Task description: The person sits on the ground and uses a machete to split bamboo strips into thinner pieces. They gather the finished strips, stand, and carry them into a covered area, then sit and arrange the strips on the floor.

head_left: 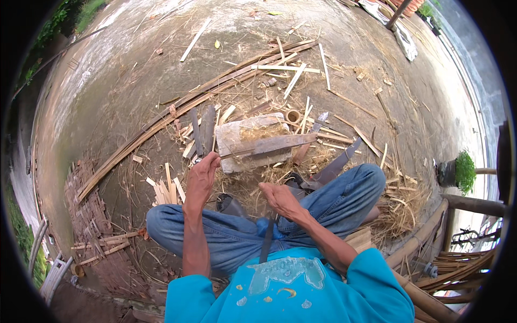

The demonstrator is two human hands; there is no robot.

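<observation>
Sitting on the ground with knees spread wide, in blue jeans [344, 188] and a turquoise shirt [355, 293], this person has both hands out in front, one near each leg. Left hand [202, 175] is up by the near left corner of a pale block [231, 137], thumb and fingers pinched together on what looks like the narrow end of a flat grey-brown piece [277, 144]. That piece lies across the near part of the block, with its wider end sticking out past the right edge. Right hand [281, 198] is lower and closer to the body, over the gap between the legs, fingers curled in; can't tell if they're clamped on anything. A dark strip [266, 242] runs from under that wrist down to the lap, and I can't make out whether the hand has hold of it. Just left of the block are two dark flat pieces [208, 126], and behind its right corner sits a short hollow tube [299, 116]. Long wooden strips [129, 148] stretch diagonally past it all, short pale sticks [164, 191] sit by the left knee, and curly shavings [401, 215] are heaped beyond the right one.
</observation>
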